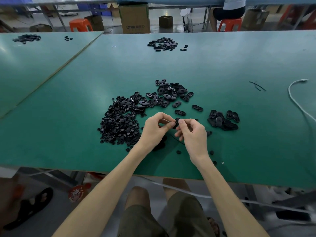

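Note:
My left hand (154, 128) and my right hand (192, 132) meet just above the green table (68, 117), and both pinch one small black plastic part (177, 121) between thumb and fingertips. Left of the hands lies a heap of small round black pieces (118, 122). Behind the hands spreads a pile of black oval shells (167, 95). A smaller stack of oval shells (222, 119) sits to the right of my right hand. Most of the held part is hidden by my fingers.
A far pile of black parts (163, 43) lies near the back edge, another pile (27, 38) on the left table. A white cable (294, 98) curls at the right. Loose black pieces (178, 152) lie near the front edge. Cardboard boxes (135, 17) and orange stools (80, 25) stand beyond.

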`<state>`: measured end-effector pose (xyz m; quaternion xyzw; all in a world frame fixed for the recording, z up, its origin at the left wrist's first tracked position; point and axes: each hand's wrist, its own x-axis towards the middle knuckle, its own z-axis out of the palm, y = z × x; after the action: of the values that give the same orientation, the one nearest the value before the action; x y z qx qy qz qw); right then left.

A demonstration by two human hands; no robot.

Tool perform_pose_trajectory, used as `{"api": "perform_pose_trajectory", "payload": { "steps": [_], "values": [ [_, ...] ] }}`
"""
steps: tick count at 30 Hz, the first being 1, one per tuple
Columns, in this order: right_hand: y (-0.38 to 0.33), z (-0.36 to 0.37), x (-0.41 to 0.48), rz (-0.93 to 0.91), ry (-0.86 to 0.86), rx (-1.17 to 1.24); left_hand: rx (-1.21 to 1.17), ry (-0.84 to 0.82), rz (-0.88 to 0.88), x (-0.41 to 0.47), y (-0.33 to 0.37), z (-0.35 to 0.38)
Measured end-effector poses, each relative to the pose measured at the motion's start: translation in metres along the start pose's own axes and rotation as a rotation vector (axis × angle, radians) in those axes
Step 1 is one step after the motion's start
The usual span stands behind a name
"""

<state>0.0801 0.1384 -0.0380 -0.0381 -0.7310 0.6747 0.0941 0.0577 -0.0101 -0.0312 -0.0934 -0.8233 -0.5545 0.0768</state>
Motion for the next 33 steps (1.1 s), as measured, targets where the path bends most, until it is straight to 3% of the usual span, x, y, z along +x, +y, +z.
{"api": "perform_pose_trajectory", "payload": {
  "steps": [33],
  "values": [
    [0.0019,0.0006,0.0014,0.005,0.016,0.077,-0.22,-0.12,-0.023,-0.001,-0.0017,-0.0039]
  ]
}}
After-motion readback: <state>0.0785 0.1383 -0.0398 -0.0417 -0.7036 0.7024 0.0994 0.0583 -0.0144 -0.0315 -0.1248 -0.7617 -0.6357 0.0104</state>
